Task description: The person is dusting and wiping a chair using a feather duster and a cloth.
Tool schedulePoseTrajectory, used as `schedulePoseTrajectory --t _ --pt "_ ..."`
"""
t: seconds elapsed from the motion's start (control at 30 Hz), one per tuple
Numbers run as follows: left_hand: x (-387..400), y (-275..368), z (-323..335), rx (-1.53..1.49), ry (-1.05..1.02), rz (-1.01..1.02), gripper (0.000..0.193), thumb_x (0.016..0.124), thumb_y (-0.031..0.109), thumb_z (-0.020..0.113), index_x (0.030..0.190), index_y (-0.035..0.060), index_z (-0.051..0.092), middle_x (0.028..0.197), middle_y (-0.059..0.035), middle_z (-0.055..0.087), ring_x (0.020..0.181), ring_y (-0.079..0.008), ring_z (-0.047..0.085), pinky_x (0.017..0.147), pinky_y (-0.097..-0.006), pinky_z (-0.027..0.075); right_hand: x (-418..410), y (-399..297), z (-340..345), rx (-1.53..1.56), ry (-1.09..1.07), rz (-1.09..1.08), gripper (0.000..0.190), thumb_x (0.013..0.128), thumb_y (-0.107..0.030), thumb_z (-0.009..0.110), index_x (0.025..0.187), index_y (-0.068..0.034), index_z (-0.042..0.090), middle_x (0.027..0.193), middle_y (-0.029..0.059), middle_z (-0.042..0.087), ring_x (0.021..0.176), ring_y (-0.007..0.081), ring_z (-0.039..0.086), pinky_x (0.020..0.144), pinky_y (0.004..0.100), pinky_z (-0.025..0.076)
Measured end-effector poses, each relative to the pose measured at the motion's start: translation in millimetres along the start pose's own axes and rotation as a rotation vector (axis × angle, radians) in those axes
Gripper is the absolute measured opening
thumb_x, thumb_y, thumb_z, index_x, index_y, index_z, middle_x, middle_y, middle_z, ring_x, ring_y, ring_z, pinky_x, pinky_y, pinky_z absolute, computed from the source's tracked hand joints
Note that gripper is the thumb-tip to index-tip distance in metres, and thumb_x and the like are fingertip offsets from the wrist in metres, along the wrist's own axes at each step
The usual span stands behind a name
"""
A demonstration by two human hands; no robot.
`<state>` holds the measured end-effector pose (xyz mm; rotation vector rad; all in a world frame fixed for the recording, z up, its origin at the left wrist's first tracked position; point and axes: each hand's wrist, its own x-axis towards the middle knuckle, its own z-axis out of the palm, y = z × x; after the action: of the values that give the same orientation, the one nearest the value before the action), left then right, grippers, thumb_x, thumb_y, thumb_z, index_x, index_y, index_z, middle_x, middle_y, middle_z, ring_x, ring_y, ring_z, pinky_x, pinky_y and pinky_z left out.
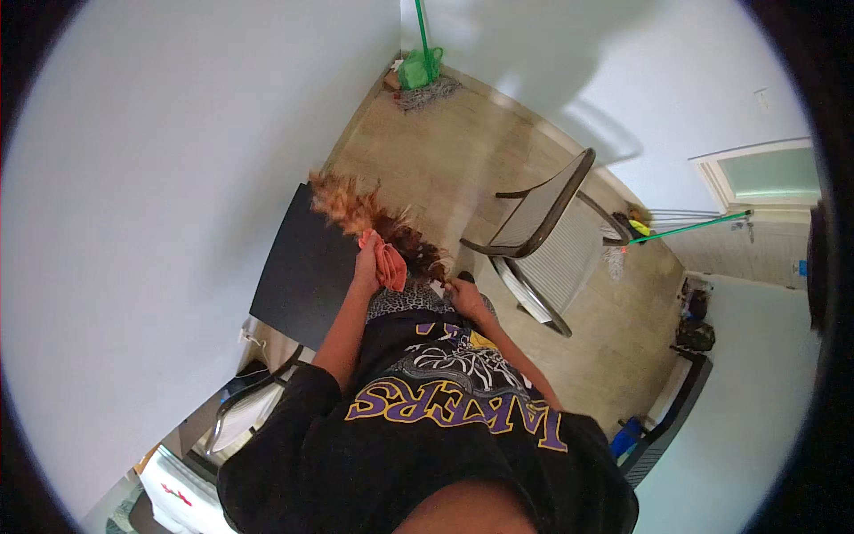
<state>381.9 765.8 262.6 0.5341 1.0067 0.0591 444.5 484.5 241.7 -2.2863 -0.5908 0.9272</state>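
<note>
My left hand (366, 267) grips a folded coral-coloured cloth (388, 263) above the edge of a black tabletop (297, 267). A brown and orange feather duster (360, 205) stretches from over that tabletop's far corner towards my right hand (468, 300). The fingers of that hand are closed around the duster's darker near end; its handle is mostly hidden. Right behind the cloth, the duster's feathers are partly covered. Whether cloth and feathers touch, I cannot tell.
A metal-framed chair (550, 260) stands on the wood-look floor to my right. Another chair (247, 414) is at lower left. A mop (427, 93) with a green handle leans in the far corner beside a green plastic bag (415, 70). More long-handled cleaning tools (687, 228) lean by the door.
</note>
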Motion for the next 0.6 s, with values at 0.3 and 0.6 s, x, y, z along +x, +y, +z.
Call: schedulePoseTrajectory --t 0.3,0.6 --pt "-82.6 -52.8 -63.0 -0.061 -0.008 0.176 0.027 0.096 0.037 0.061 0.107 0.0133 0.054 0.105 -0.0039 0.061 0.095 -0.0219 0.063 0.088 -0.0403 0.053 63.9 9.6 28.6 -0.075 -0.172 -0.002 0.028 0.098 -0.027 0.056 0.108 -0.004 0.067 0.101 0.0219 0.067 0.095 0.0411 0.064 0.081 0.0517 0.052" --pt "-159.5 -83.1 -83.4 -0.130 -0.046 0.154 0.021 0.090 0.031 0.058 0.102 0.0129 0.059 0.103 -0.0052 0.066 0.098 -0.0280 0.065 0.087 -0.0439 0.054 78.9 -57.7 66.2 -0.335 -0.344 0.069 0.054 0.091 -0.015 0.063 0.142 -0.017 0.046 0.133 0.0164 0.051 0.117 0.0357 0.053 0.087 0.0546 0.049"
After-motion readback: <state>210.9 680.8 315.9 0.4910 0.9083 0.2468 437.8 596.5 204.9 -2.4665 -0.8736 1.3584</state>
